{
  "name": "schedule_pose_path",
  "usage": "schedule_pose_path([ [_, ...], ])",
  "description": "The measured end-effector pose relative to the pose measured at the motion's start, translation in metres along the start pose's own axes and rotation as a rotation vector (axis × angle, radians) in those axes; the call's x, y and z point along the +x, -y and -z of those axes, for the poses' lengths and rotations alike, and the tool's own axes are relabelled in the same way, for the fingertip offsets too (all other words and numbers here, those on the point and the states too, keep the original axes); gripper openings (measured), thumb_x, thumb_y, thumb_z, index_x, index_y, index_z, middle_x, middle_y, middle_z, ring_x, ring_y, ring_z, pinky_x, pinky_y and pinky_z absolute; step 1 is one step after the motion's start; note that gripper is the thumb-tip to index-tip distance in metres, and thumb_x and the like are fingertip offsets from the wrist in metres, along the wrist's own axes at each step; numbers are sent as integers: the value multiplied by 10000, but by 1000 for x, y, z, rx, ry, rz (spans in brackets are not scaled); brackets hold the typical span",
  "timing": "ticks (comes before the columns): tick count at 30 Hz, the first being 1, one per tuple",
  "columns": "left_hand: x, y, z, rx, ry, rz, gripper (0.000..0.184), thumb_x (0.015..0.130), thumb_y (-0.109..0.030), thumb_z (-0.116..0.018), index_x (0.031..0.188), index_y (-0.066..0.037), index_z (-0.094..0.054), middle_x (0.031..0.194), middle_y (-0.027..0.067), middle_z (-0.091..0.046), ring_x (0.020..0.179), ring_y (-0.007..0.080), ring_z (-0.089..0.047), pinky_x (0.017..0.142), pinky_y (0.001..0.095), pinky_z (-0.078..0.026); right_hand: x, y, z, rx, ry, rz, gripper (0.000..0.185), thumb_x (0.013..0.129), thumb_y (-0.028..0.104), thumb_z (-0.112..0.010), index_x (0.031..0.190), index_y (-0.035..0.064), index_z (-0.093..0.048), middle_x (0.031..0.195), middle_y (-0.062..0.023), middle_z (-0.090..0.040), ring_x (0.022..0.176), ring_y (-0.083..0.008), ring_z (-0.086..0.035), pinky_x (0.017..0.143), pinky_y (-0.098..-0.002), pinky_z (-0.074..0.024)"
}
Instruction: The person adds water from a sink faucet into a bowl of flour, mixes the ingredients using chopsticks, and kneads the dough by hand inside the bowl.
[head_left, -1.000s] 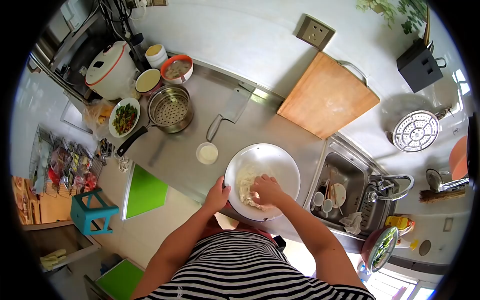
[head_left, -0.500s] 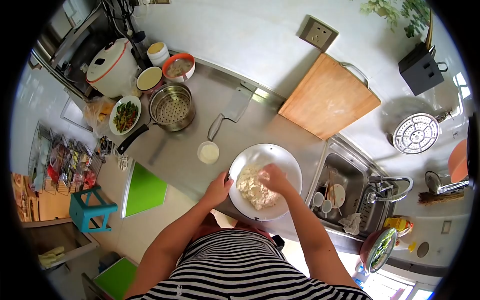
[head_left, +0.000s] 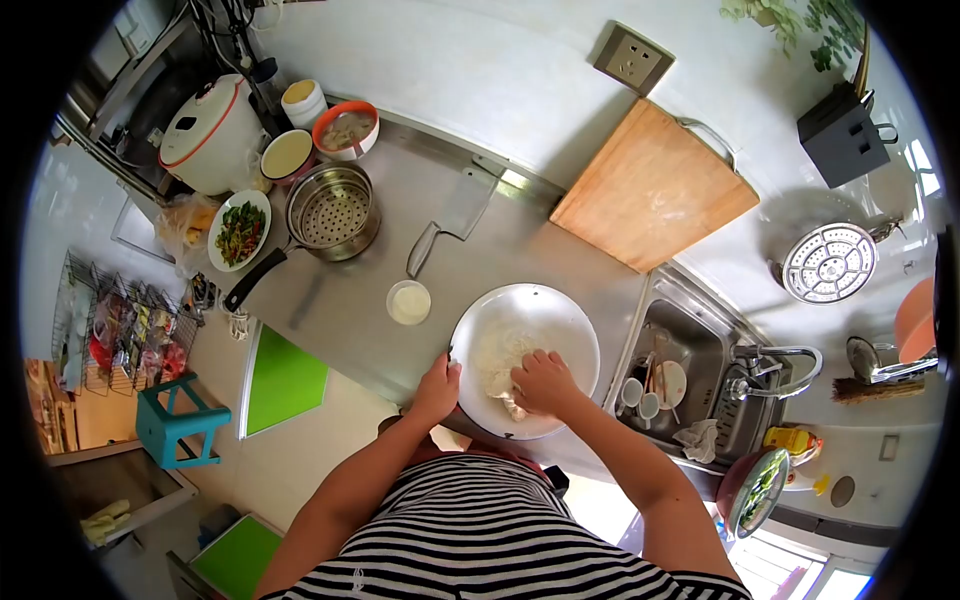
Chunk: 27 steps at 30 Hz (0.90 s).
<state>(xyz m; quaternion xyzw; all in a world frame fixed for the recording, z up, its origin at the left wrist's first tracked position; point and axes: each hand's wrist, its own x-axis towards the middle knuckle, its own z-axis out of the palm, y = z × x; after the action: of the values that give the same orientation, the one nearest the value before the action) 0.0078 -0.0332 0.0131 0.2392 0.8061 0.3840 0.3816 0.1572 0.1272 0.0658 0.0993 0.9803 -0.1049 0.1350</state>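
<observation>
A wide white basin (head_left: pixel 575 340) sits at the front edge of the steel counter, with pale, floury dough (head_left: pixel 497 368) inside. My left hand (head_left: pixel 437 388) is closed on the basin's left rim, thumb on top. Inside the basin, my right hand (head_left: pixel 546 382) presses down with curled fingers around the dough and covers part of it. A lump of dough shows just below those fingers. Just left of the basin stands a small cup (head_left: pixel 409 302) with something whitish in it. Behind that cup lies a cleaver (head_left: pixel 467 203).
A steamer pot (head_left: pixel 333 212), a plate of chopped vegetables (head_left: pixel 240 232), an orange-rimmed bowl (head_left: pixel 346 130) and a rice cooker (head_left: pixel 207 135) stand at the left. A cutting board (head_left: pixel 655 190) leans on the wall. The sink (head_left: pixel 720 400) at the right holds dishes.
My right hand has moved down from above the dough and now presses into it. The dough is gathered more under that hand. My left hand stays on the rim.
</observation>
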Motion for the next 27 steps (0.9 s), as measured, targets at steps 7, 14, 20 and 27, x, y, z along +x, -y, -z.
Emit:
schedule_pose_path([
  [7,2,0,-3,9,-26,-14,345,918,-272,-457,1146,-14,-485,966,270,-600,914,461,-556,786,486,-440,-12,-21,-43,87,-176,8,270,711,166,-645,976,175,-593,991,-45,-513,1030,-241,-463,837,-444,-347],
  [14,33,7,8,-86,-97,-125,484,907,-277,-505,1314,-35,-408,983,239,-626,921,421,-591,814,454,-457,34,-11,-41,283,-160,-526,251,758,153,-593,1010,160,-601,1086,-89,-499,1091,-297,-448,844,-537,-339],
  [20,3,33,-21,-105,-137,-332,592,909,-168,-488,1424,-74,-211,890,202,-630,666,274,-655,561,372,-544,68,-60,-35,526,-146,-518,197,789,285,-590,923,151,-645,1054,-109,-555,1041,-318,-510,802,-583,-383],
  [27,-21,-6,-8,-269,-82,-119,620,890,-143,-494,1431,-81,-199,792,172,-606,552,219,-605,505,349,-538,81,19,-46,54,-25,-111,224,820,311,-533,778,139,-671,917,-63,-594,1003,-252,-518,815,-454,-418],
])
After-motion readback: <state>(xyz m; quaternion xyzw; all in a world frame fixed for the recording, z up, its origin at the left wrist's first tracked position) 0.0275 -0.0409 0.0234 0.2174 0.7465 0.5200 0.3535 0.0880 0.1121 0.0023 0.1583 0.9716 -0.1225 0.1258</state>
